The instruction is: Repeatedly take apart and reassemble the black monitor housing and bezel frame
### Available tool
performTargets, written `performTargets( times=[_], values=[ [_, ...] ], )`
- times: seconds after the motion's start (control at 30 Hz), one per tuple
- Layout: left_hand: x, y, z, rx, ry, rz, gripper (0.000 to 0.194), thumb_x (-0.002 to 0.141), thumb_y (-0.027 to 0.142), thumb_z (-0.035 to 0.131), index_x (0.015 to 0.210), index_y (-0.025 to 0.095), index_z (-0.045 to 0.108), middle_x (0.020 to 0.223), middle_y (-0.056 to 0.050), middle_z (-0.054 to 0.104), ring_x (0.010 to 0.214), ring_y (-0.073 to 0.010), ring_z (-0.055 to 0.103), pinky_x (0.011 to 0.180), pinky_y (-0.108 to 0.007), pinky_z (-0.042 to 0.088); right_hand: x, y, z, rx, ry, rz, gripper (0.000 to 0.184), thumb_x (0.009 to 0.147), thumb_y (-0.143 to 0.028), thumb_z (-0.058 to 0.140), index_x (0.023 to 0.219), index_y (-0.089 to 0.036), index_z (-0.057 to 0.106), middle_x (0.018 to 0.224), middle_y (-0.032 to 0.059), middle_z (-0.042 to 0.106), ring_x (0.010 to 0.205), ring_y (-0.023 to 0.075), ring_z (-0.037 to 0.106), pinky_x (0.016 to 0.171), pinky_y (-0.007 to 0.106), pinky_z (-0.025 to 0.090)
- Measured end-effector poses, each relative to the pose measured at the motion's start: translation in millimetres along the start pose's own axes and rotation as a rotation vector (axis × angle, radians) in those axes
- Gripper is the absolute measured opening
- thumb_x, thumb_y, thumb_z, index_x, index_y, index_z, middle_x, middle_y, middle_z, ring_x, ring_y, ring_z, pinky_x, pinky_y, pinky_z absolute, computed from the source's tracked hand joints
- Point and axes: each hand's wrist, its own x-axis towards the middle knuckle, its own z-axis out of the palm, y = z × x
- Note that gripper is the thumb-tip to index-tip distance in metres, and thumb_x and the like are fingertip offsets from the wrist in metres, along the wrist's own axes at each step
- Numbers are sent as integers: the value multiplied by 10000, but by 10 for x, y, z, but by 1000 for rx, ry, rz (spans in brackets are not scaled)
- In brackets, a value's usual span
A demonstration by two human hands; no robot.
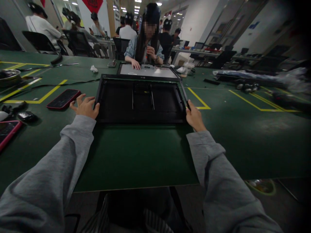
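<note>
The black housing [116,100], a shallow rectangle of dull finish, lay mid-frame on the broad green table [145,155]; soft, creased grey sleeves [51,168] stretched forward from the lower corners; a thin black bezel [121,77] bordered the housing, with green showing through a narrow gap at the top; beyond it, upper centre, was a flat grey panel [162,70]; the left hand [85,108] set its thumb against the bezel's left side, fingers fanned outward; the right hand [195,117] pinched the right side between thumb and fingers; a red-edged phone [63,98] lay centre left.
</note>
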Motion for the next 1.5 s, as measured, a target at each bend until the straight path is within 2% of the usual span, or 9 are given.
performTargets(
  times=[0.4,0.63,0.8,0.9,1.0,1.1,1.2,1.37,1.5],
  values=[
    [7,-51,45,35,-59,-1,429,896,411,448,1230,268,677,1390,-122,595,1453,-377,257,1125,-679,117,-26,21,38,48,-76,-23,647,945,-383,406,1547,-149,373,1419,172,566,1367,369,473,1108,607,391],
    [47,-118,81,40,-81,-2,428,910,430,456,1234,243,665,1413,-144,581,1439,-379,276,1106,-702,130,-17,17,54,30,-91,-7,660,940,-383,427,1545,-128,360,1473,187,514,1373,369,454,1096,597,391],
    [132,-231,226,51,-42,-52,452,903,447,480,1258,234,661,1375,-138,606,1399,-391,327,1098,-681,183,-2,12,44,-12,-11,-32,583,942,-358,438,1469,-111,467,1405,195,572,1297,337,514,1072,554,404],
    [187,-305,315,53,-25,-106,480,886,466,515,1279,229,658,1345,-157,609,1368,-391,374,1090,-650,242,15,-13,-10,-51,99,-28,504,938,-310,432,1395,-123,533,1300,183,633,1223,312,552,1052,540,410],
    [214,-345,344,40,-40,-111,470,885,468,522,1273,246,667,1402,-146,563,1362,-374,404,1104,-616,272,30,-75,-94,-59,222,-31,434,935,-258,412,1319,-136,573,1205,169,654,1180,291,556,1029,522,418],
    [216,-328,335,32,-45,-106,450,889,447,521,1279,271,663,1424,-117,550,1379,-353,403,1118,-589,286,16,-242,-161,-37,330,-61,394,929,-208,391,1263,-141,589,1181,162,643,1159,276,552,1033,514,409],
    [211,-266,357,2,-63,-95,452,891,438,529,1296,277,651,1446,-108,538,1390,-332,408,1125,-567,298,-60,-569,-153,15,368,-126,379,943,-200,363,1243,-160,592,1193,148,635,1157,268,545,1029,508,409],
    [159,-64,523,-94,-113,-11,492,897,469,542,1335,264,627,1481,-127,513,1411,-319,403,1133,-563,297,-344,-1284,38,168,219,-309,350,980,-276,382,1224,-188,616,1210,114,650,1159,265,541,1011,484,429],
    [46,188,644,-249,-213,64,458,953,453,463,1365,310,603,1477,-77,529,1425,-278,398,1156,-547,275,-599,-1717,196,277,52,-408,352,995,-302,396,1254,-191,607,1229,106,643,1170,253,541,1024,463,435]
  ],
)
